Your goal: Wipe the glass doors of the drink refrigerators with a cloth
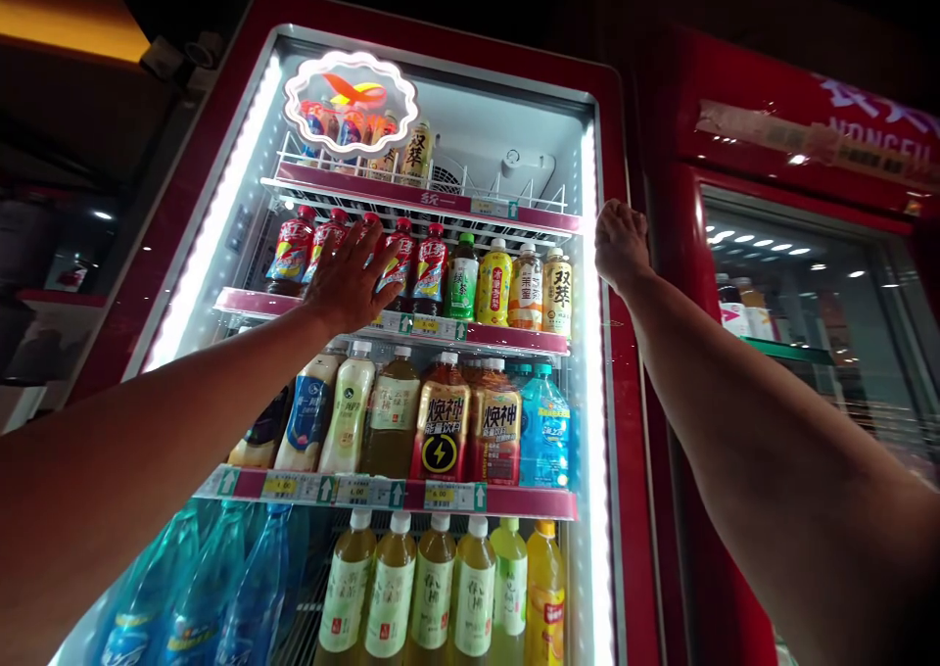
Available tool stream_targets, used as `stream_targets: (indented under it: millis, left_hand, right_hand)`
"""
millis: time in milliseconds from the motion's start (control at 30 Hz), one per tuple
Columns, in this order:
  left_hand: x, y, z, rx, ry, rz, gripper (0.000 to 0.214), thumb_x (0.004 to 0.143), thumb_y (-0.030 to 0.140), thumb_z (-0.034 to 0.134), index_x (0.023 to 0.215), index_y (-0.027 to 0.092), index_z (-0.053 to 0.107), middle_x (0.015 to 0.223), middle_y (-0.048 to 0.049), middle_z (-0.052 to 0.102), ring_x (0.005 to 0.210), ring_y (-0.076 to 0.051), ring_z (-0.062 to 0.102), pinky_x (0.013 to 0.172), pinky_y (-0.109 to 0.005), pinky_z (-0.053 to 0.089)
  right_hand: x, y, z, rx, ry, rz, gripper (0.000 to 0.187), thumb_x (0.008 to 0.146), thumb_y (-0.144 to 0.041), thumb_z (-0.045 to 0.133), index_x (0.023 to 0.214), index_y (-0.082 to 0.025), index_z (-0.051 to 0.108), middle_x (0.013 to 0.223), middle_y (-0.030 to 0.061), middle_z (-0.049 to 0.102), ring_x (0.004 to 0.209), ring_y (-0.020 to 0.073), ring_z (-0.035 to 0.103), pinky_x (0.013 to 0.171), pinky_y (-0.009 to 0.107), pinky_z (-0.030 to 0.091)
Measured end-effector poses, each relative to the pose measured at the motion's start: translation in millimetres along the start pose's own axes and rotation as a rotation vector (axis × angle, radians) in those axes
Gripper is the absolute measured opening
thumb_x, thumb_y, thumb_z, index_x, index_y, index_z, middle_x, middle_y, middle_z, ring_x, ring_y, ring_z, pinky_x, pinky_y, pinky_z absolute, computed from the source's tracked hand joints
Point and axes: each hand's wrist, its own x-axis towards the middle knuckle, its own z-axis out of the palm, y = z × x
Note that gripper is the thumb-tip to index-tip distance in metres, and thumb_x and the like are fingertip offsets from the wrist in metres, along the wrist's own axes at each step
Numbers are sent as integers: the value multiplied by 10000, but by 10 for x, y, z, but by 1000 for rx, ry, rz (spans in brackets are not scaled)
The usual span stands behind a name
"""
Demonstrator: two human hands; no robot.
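Single head-worn view, facing a tall, red-framed, glass-fronted drinks fridge [441, 39] close up.
It looks forward between two bare arms [183, 411], from below the pink-edged top wire shelf [352, 184].

Fridge frame [441, 41] dark red; shelf strip [529, 502] magenta; bottom-right bottle [544, 588] yellow, cap [544, 528] orange.
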Motion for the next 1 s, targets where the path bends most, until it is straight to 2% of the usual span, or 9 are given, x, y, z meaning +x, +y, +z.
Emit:
stream_targets:
  millis: [133, 333, 433, 533, 600, 700, 767, 900, 1000]
  left_hand:
    - [-6, 3, 6, -24, 10, 0, 675, 1010, 591, 321, 1630, 328, 276, 1745, -56, 167, 1615, -325, 84, 1282, -581, 29]
    - [-11, 9, 7, -32, 28, 1, 674, 1015, 608, 300, 1635, 348, 257, 1744, -46, 172, 1613, -325, 98, 1285, -575, 34]
    - [-10, 8, 3, -30, 22, 7, 685, 1017, 629, 263, 1632, 327, 273, 1743, -57, 175, 1615, -323, 82, 1285, -572, 19]
    - [-9, 11, -1, -26, 16, 1, 697, 1015, 643, 242, 1624, 308, 293, 1741, -59, 182, 1616, -320, 78, 1288, -564, 14]
    - [-10, 15, 0, -23, 15, -8, 695, 1014, 639, 248, 1621, 305, 301, 1741, -56, 183, 1615, -320, 79, 1288, -569, 7]
    - [-11, 14, 9, -21, 14, -13, 689, 1012, 636, 259, 1622, 320, 294, 1742, -51, 179, 1616, -317, 79, 1285, -576, 1]
    - [-10, 6, 19, -19, 16, -11, 687, 1013, 636, 254, 1626, 327, 285, 1743, -52, 177, 1616, -316, 79, 1283, -578, 7]
    - [-7, -13, 39, -18, 26, 3, 680, 1021, 630, 248, 1635, 339, 253, 1741, -47, 184, 1617, -309, 69, 1282, -578, 1]
    - [-8, -8, 39, 3, 20, 5, 671, 1029, 612, 258, 1632, 319, 266, 1743, -64, 171, 1618, -313, 57, 1281, -573, -2]
  right_hand:
    - [-165, -85, -83, 86, -55, -62, 586, 1050, -396, 228, 1581, -247, 424, 1681, 29, 373, 1589, 223, 248, 1317, 488, 216]
    - [-211, -224, -91, 89, -31, 49, 615, 1031, -402, 238, 1588, -208, 412, 1680, 51, 370, 1584, 255, 263, 1313, 545, 189]
    - [-223, -379, -84, 110, -23, -65, 600, 1027, -401, 245, 1538, -207, 491, 1645, 47, 434, 1557, 232, 318, 1314, 515, 208]
    - [-267, -445, -143, 146, -40, -143, 576, 1031, -418, 267, 1531, -257, 502, 1638, 20, 445, 1546, 223, 341, 1307, 508, 240]
    - [-264, -458, -178, 141, -43, -68, 583, 1024, -416, 285, 1550, -257, 477, 1639, 33, 443, 1541, 256, 351, 1288, 547, 269]
    - [-232, -529, -152, 110, -18, 93, 633, 981, -353, 340, 1581, -170, 424, 1622, 103, 458, 1526, 301, 365, 1279, 567, 273]
    - [-243, -604, -101, 107, -5, 84, 636, 963, -322, 349, 1571, -158, 438, 1609, 103, 475, 1526, 293, 360, 1291, 543, 259]
    - [-330, -650, -52, 127, -50, -61, 596, 1002, -377, 299, 1579, -290, 422, 1653, 0, 418, 1568, 255, 288, 1302, 563, 224]
    - [-311, -666, -45, 90, -68, 14, 625, 1009, -374, 283, 1612, -232, 362, 1690, 33, 350, 1594, 256, 226, 1310, 567, 192]
